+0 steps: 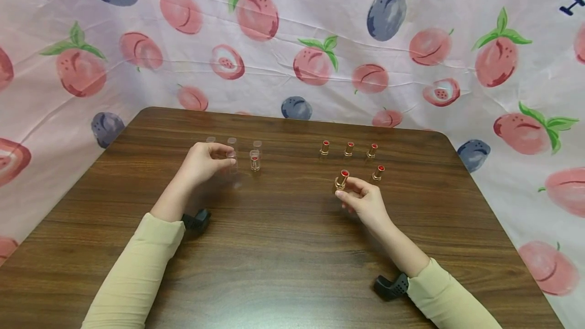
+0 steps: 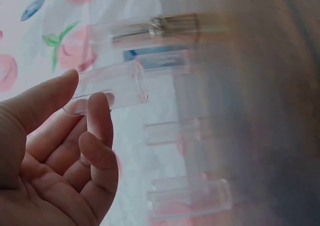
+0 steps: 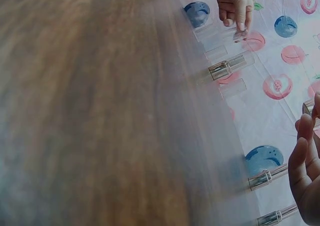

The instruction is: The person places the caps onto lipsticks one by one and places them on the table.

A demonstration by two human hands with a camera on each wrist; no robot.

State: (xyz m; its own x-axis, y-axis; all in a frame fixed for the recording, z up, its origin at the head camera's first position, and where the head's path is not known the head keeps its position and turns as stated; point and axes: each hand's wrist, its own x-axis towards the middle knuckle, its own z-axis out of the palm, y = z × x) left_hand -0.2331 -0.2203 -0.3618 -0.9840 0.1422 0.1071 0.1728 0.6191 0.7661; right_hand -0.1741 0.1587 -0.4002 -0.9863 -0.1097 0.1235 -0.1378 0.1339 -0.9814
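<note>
My left hand (image 1: 204, 162) pinches a clear lipstick cap (image 2: 115, 85) between thumb and fingers, raised at the left of the table. On the other side, my right hand (image 1: 367, 203) grips an uncapped lipstick (image 1: 341, 181) with a red tip and gold case, tip up. Only part of that lipstick shows at the edge of the right wrist view. Just right of my left hand stands a lipstick with a clear cap over it (image 1: 255, 161). Beyond my right hand, several uncapped lipsticks stand upright, the nearest lipstick (image 1: 378, 172) close behind my fingers.
Other clear caps stand around my left hand, among them a cap (image 1: 232, 141) behind it and a cap (image 1: 257, 144) behind the capped lipstick. The brown wooden table (image 1: 274, 248) ends at a fruit-print cloth (image 1: 338, 29) behind it.
</note>
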